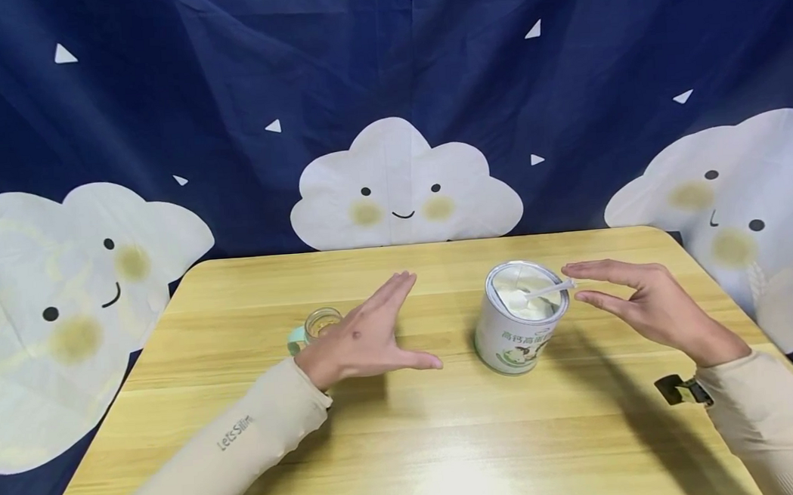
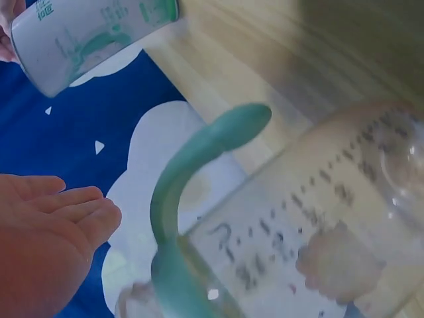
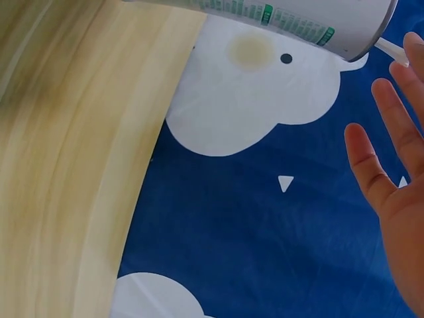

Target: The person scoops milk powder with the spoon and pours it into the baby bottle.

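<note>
An open white tin of milk powder (image 1: 520,323) stands right of the table's middle, with a white scoop (image 1: 541,293) lying in the powder, its handle over the right rim. My right hand (image 1: 579,283) hovers just right of the tin with straight fingers, fingertips (image 1: 570,269) close to the handle's end, holding nothing. The right wrist view shows the same hand (image 3: 391,179) spread beside the tin (image 3: 285,16) and the scoop handle (image 3: 389,50). My left hand (image 1: 408,324) is flat and open left of the tin. Behind it stands a clear baby bottle (image 1: 321,323) with a teal handle (image 2: 192,179).
The wooden table (image 1: 408,443) has rounded corners, and its far edge meets a dark blue curtain with white clouds (image 1: 403,190). A small black clip (image 1: 681,390) sits at my right wrist. The bottle body (image 2: 318,232) fills the left wrist view.
</note>
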Available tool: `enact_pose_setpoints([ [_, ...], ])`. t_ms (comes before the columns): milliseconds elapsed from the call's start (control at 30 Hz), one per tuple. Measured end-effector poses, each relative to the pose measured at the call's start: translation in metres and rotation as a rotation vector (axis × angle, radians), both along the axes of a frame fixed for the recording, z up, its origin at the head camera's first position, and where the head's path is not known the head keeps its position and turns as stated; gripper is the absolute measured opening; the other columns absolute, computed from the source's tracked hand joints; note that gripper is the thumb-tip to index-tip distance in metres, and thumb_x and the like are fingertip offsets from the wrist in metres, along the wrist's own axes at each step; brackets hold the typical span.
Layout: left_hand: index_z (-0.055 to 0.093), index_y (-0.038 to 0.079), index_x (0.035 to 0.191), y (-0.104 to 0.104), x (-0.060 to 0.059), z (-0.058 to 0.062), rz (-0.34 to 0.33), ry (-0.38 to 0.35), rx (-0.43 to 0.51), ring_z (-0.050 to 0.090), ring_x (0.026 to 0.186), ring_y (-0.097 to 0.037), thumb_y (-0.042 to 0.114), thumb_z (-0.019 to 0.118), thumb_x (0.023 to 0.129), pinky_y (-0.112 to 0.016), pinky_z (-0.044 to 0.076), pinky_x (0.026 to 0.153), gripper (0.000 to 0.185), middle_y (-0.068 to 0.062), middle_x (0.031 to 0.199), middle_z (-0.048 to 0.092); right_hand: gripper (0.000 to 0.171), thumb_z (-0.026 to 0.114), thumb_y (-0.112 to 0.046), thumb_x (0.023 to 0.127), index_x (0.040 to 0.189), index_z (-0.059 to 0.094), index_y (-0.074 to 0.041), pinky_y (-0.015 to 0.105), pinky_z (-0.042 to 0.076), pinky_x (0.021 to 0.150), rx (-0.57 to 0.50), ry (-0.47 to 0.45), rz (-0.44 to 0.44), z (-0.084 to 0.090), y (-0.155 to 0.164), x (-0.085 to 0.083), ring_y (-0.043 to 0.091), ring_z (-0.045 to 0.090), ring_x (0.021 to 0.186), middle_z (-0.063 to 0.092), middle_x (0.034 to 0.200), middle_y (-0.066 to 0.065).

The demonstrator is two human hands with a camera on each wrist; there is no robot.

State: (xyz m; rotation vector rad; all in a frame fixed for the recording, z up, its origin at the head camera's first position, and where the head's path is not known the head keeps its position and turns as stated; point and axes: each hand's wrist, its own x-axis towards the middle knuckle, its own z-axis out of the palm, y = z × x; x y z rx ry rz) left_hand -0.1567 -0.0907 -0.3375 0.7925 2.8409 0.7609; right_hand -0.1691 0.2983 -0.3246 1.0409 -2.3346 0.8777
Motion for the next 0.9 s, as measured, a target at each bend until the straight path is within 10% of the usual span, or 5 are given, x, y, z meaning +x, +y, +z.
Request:
enact_pose_setpoints([
  [900,0.017,0.012,0.160,0.055,-0.016,-0.028,-0.024,-0.109,0.175,0.026,0.148,-0.024,0.070,0.078,0.071,-0.048,0.030,0.116,0.123,-0.007,0.164,0.022,0.049,0.084,0.020,0.060,0.099,0.078,-0.008,0.008,0.044,0.092,-0.017,0.037,-0.041,0.000,-0.007,-0.005,-0.010,0.060,0.107,0.075,0.101,0.008],
])
